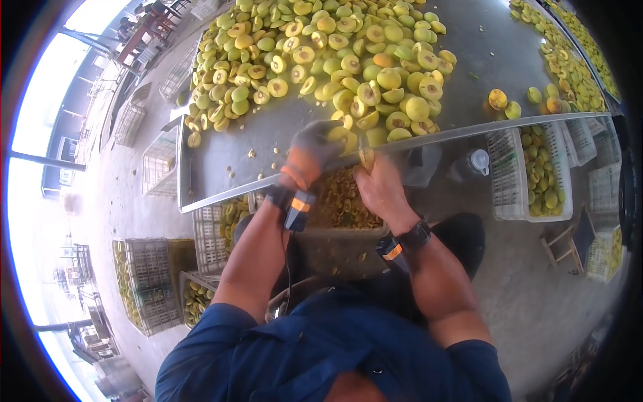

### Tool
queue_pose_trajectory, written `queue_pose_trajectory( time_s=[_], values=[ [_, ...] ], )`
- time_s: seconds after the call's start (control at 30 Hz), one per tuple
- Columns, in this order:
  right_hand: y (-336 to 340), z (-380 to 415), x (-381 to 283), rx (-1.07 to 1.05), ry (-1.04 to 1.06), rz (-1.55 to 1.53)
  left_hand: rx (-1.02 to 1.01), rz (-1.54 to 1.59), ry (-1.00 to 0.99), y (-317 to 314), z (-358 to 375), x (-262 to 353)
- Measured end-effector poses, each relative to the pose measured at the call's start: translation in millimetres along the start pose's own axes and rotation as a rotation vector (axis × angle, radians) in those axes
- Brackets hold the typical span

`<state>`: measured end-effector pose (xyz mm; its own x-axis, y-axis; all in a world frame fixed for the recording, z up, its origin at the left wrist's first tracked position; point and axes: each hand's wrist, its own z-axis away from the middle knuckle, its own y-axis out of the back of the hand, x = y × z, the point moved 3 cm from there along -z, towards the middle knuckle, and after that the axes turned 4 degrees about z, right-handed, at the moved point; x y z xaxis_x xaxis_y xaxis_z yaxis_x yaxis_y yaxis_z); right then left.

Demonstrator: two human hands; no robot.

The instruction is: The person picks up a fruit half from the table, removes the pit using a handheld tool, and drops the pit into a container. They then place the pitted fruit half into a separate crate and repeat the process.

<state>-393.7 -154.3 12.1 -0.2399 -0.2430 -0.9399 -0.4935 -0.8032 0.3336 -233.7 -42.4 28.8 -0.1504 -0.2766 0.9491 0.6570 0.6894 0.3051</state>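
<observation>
My left hand [313, 149], in a dark glove with an orange cuff, is smeared by motion at the table's front edge. Its fingers curl around a yellow-green plum half [343, 139]. Beside it, my bare right hand [380, 186] is closed on a short, yellowish knife-like tool [366, 157] pointing up toward the fruit. A large heap of halved plums [348, 57], many showing brown pits or hollows, covers the metal table [258, 144] just beyond both hands. Below them, under the edge, a crate of small brownish-yellow pieces [345, 201] stands between my knees.
Fruit-filled plastic crates stand on the floor at left [151, 288] and right [529, 181]. A clear jug with a white lid [478, 161] is under the table edge. More fruit [569, 63] lies at the table's far right. A small wooden stool [566, 244] stands at right.
</observation>
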Motion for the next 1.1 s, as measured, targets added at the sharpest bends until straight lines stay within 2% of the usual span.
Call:
queue_pose_trajectory(
  time_s=[0.07, 0.27, 0.33, 0.57, 0.67, 0.77, 0.83, 0.93, 0.97, 1.03, 1.07, 1.1],
  values=[
    [2, 2, -5, 0.051, 0.02, 0.006, -0.002, -0.013, -0.031, 0, 16, 13],
    [0, 20, -18, -0.026, 0.205, 0.11, 0.04, -0.122, -0.207, 3, 39, 17],
    [2, 23, -22, -0.077, 0.166, 0.124, 0.055, -0.138, -0.262, 5, 41, 12],
    [-8, 27, -16, -0.135, 0.106, 0.262, 0.066, -0.153, -0.237, 6, 46, 8],
    [-15, 25, -15, -0.241, 0.253, 0.044, 0.014, -0.132, -0.243, 9, 48, 14],
    [-29, 21, 0, -0.397, 0.224, -0.009, -0.04, -0.13, -0.251, 13, 48, 17],
    [-26, 22, -7, -0.415, 0.21, -0.076, -0.043, -0.107, -0.262, 14, 49, 15],
    [-44, 23, 2, -0.359, 0.317, -0.148, 0.162, -0.524, -0.742, 15, 56, 0],
    [-53, 23, 10, -0.329, 0.373, -0.166, 0.266, -0.57, -0.651, 12, 55, -13],
    [-43, 30, -8, -0.566, 0.071, -0.218, 0.472, -0.656, -0.458, 4, 58, -29],
    [-39, 35, -15, -0.679, -0.084, -0.241, 0.438, -0.611, -0.48, 6, 59, -31],
    [-38, 38, -17, -0.731, -0.147, -0.302, 0.403, -0.564, -0.502, 8, 60, -28]
  ],
)
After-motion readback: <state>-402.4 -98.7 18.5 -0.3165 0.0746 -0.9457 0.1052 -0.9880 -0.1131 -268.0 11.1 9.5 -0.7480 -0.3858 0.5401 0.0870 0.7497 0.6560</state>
